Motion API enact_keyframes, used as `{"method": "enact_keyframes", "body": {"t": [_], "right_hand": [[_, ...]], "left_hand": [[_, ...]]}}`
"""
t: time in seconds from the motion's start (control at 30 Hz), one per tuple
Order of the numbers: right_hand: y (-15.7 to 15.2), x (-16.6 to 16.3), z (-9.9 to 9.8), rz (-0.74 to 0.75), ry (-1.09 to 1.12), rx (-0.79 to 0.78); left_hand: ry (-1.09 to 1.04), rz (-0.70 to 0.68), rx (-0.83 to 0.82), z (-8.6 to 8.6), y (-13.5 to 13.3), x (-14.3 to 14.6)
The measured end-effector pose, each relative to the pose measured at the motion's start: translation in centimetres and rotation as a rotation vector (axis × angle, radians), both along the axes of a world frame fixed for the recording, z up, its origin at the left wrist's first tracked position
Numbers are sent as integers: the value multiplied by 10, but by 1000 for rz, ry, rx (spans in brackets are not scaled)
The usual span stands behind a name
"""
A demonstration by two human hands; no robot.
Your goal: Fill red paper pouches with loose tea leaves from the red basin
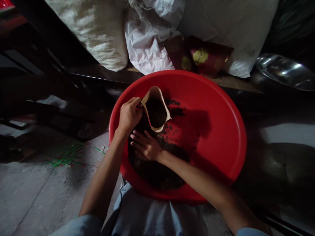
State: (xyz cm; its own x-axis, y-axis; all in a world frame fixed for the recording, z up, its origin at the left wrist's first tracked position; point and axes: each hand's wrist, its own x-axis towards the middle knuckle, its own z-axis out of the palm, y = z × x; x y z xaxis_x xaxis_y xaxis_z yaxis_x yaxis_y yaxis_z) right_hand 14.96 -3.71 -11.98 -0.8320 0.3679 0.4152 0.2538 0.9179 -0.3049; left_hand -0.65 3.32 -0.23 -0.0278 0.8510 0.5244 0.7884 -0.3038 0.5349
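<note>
My left hand (130, 113) is closed on the left rim of a paper bag (163, 127), pinching it with the thumb and fingers. The bag stands in a large red basin (221, 131) with its mouth open upward, and dark loose material shows inside it. Below the bag, my right hand (147, 146) lies with its fingers stretched out and apart on a heap of dark, crumbly stuff (169, 178) that looks like dried tea leaves or soil. Scattered bits of the same stuff cling to the basin floor right of the bag.
Full white sacks (147, 49) lean on a low ledge behind the basin. Among them are dark red printed packets (209, 57). A shiny metal bowl (287, 70) stands at the far right. Green and red strips (67, 155) lie on the concrete floor at left.
</note>
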Motion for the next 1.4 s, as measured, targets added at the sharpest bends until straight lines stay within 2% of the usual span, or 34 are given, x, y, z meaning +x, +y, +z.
{"method": "enact_keyframes", "body": {"t": [0.07, 0.17, 0.23, 0.37, 0.47, 0.7, 0.87, 0.93, 1.0, 1.07, 1.17, 1.23, 1.27, 1.33, 1.4], "right_hand": [[5, -16, -2, 53, -55, -219], [1, -31, 0, -13, -228, -617], [-8, -30, 1, -6, -335, -750], [-27, -4, 4, 114, -437, -650], [-37, 20, 6, 141, -485, -583], [-55, 71, 2, -13, -563, -567], [-44, 96, 7, -102, -570, -664], [-33, 99, 19, -187, -484, -715], [-17, 100, 41, -276, -316, -773], [1, 99, 77, -281, -96, -830], [33, 93, 144, -182, 224, -836], [54, 83, 179, -216, 345, -691], [64, 77, 189, -267, 349, -581], [83, 61, 193, -376, 231, -358], [98, 46, 183, -468, 24, -195]], "left_hand": [[-8, 9, 0, 1, 1, -2], [-27, 17, 11, 2, 2, 0], [-42, 29, 29, 2, 4, 4], [-75, 39, 41, 2, 8, 13], [-71, 23, 38, 5, 13, 16], [-94, -14, 0, 10, 11, 6], [-112, -6, 13, 4, 8, 5], [-107, -1, 22, 1, 8, 7], [-106, -6, 30, 0, 10, 9], [-106, -15, 43, 0, 11, 11], [-101, -30, 43, 0, 13, 15], [-92, -37, 37, 1, 13, 16], [-92, -38, 38, 1, 13, 17], [-98, -26, 48, 1, 12, 18], [-101, -2, 61, 2, 10, 18]]}}
